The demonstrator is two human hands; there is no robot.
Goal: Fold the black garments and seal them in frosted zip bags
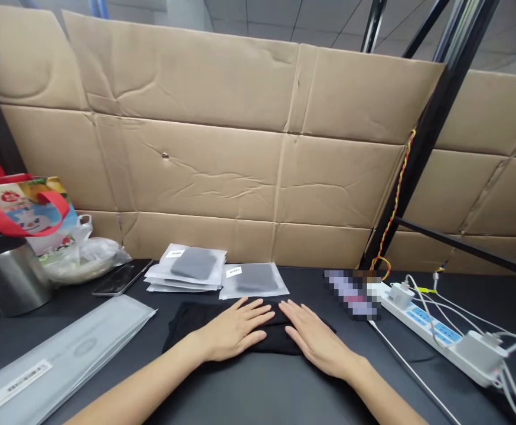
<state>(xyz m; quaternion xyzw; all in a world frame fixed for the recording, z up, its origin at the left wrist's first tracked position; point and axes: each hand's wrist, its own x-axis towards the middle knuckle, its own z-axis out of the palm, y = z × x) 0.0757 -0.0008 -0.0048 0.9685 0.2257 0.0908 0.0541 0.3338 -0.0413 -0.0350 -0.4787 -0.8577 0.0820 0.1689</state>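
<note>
A folded black cloth [187, 324], perhaps a garment, lies flat on the dark table in front of me. My left hand [235, 329] rests palm down on its left and middle part, fingers stretched out to the right. On the right part, my right hand [313, 336] lies flat too, its fingers pointing up and left. The fingertips of both hands come close together near the middle without touching. Just behind the cloth are a stack of frosted plastic packets [187, 268] with dark contents and one more labelled packet [254, 280].
Long frosted bags [76, 348] lie at the left, near a phone [123, 277], a steel flask [12, 274], a plastic bag [85, 260] and a colourful carrier bag [32, 212]. At right are a power strip [435, 330] with white cables and a blurred-out object [350, 295]. Cardboard [205, 159] walls the back.
</note>
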